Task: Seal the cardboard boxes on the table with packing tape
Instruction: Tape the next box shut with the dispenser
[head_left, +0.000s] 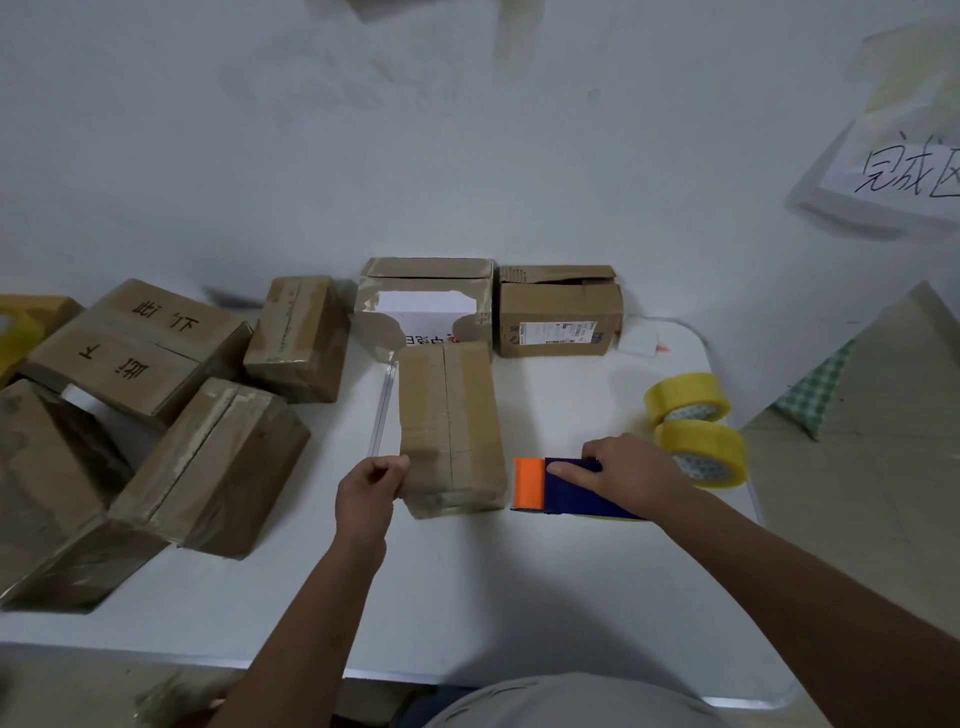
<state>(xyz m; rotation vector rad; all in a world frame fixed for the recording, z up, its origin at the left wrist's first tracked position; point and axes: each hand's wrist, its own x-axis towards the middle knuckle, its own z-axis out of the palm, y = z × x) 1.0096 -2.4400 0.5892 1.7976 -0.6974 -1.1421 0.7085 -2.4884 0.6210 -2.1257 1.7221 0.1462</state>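
Right hand: grips the blue-and-orange tape dispenser, forefinger laid along its top.
Left hand: pinches a clear tape strip at the box's near corner.
Cardboard box: between both hands, tape over its seam.
Yellow tape rolls: just beyond the right hand.

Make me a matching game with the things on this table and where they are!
Things:
1. tape dispenser
2. yellow rolls
3. open box
4. middle box

Places:
A. far side, top torn open
B. under the right hand
C. right edge of the table
D. left hand at its near corner

Pairs: 1-B, 2-C, 3-A, 4-D
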